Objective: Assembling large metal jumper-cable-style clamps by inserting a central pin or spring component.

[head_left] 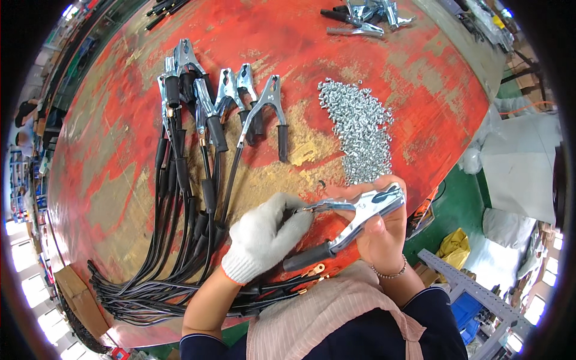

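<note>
A shiny metal spring clamp (pixel 367 207) is held level close in front of me. My right hand (pixel 387 240), bare, grips it by the jaw end, with the thumb in front and the fingers behind. My left hand (pixel 259 239), in a white knitted glove, pinches the end of the clamp's bare upper handle; whether a cable end is also in that pinch is hidden. A black sleeve (pixel 307 258) covers the lower handle, which points down left. Just beneath, black cables with copper lugs (pixel 315 271) lie by the table's near edge.
Clamps with black cables (pixel 180 174) lie bundled on the left of the worn red table (pixel 420 66). A heap of small silvery nuts or screws (pixel 360 129) sits beyond my right hand. More clamps (pixel 369 18) rest at the far edge. A grey metal frame (pixel 474 294) stands right.
</note>
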The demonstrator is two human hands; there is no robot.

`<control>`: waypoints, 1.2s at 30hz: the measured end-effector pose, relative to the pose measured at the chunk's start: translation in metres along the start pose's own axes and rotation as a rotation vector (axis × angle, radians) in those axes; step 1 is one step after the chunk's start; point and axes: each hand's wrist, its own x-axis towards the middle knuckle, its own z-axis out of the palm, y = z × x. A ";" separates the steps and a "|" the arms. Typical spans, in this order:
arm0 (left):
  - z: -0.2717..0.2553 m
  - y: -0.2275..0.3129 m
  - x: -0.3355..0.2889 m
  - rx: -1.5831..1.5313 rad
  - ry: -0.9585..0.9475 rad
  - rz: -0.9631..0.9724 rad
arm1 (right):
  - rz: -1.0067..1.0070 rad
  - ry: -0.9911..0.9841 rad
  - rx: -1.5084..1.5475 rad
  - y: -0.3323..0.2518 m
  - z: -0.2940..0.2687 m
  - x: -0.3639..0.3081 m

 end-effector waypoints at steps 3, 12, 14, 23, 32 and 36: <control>-0.012 0.014 0.008 0.109 -0.133 0.020 | -0.002 -0.067 -0.107 -0.003 -0.005 0.010; -0.003 -0.011 0.019 -0.255 -0.107 -0.008 | -0.447 -0.090 -1.580 -0.003 -0.052 0.123; 0.001 -0.015 0.018 -0.273 -0.128 -0.018 | -0.580 -0.119 -1.798 0.009 -0.047 0.134; -0.004 -0.017 0.017 -0.277 -0.162 -0.018 | -0.517 -0.135 -2.036 0.019 -0.041 0.149; -0.011 -0.014 0.013 -0.255 -0.135 0.022 | -0.084 -0.262 -1.093 0.007 -0.016 0.091; -0.012 -0.007 0.008 -0.273 -0.135 0.033 | 0.225 -0.193 -0.750 0.017 -0.020 0.052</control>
